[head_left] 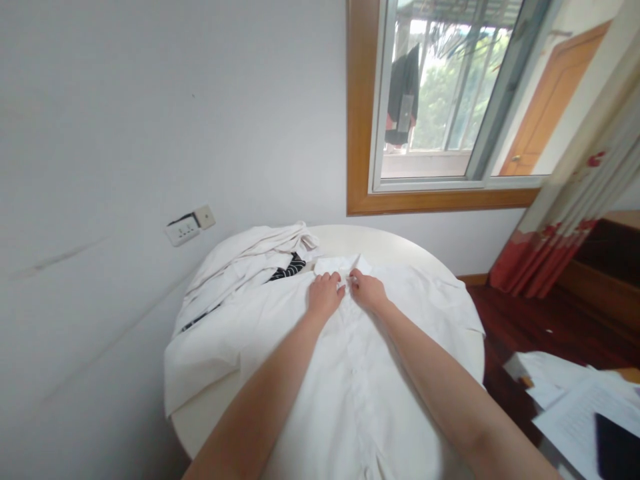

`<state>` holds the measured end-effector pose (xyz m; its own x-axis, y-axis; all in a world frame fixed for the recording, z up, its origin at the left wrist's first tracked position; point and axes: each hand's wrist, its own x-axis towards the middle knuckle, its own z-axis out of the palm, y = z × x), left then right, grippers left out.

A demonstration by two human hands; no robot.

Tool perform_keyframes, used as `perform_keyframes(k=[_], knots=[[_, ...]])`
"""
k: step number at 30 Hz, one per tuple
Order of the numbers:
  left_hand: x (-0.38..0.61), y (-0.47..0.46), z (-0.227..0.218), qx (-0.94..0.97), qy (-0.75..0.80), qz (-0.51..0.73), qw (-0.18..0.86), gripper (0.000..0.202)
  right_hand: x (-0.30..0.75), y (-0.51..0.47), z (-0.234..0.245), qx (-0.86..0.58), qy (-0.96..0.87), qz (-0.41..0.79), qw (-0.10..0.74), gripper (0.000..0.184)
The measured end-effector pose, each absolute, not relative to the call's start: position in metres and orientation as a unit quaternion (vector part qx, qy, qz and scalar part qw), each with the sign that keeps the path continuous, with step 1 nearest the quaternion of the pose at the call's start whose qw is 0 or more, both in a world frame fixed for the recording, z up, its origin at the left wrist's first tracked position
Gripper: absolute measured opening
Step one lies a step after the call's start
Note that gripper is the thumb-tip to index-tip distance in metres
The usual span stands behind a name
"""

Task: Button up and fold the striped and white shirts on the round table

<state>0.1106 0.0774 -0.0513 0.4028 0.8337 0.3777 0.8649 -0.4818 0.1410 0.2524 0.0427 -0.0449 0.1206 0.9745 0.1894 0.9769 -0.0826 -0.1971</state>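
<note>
White shirt [350, 373] lies front-up, covering most of the round tabletop [200, 423], collar [345, 265] toward the far edge. Left hand [325, 293] and right hand [367, 290] meet just below the collar. Both grips are narrow, fingertips pinched on the front placket, nearly touching each other. Placket looks closed down the middle, so my read is the buttoning is at the top end. Body is roughly smoothed, sleeves are spread to the left and right edges, no fold made. Heap of white garments [250, 260] with a black striped piece [289, 268] crowds the far-left edge, touching the shirt. Papers [565, 400] are off to the right, well apart.
</note>
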Motion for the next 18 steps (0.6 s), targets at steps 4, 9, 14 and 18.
perform_keyframes(k=[4,9,14,18], knots=[[0.110,0.077,-0.051,-0.833,-0.514,-0.205,0.024,0.022,0.252,0.043,-0.045,-0.744,-0.655,0.000,0.134,0.029],[0.109,0.079,-0.053,-0.836,-0.508,-0.204,0.025,0.022,0.251,0.043,-0.048,-0.738,-0.658,-0.008,0.145,0.027],[0.110,0.086,-0.059,-0.844,-0.492,-0.211,0.014,0.021,0.251,0.044,-0.050,-0.739,-0.655,-0.012,0.158,0.027],[0.112,0.091,-0.063,-0.844,-0.492,-0.215,-0.004,0.020,0.252,0.044,-0.051,-0.742,-0.652,-0.011,0.158,0.029]])
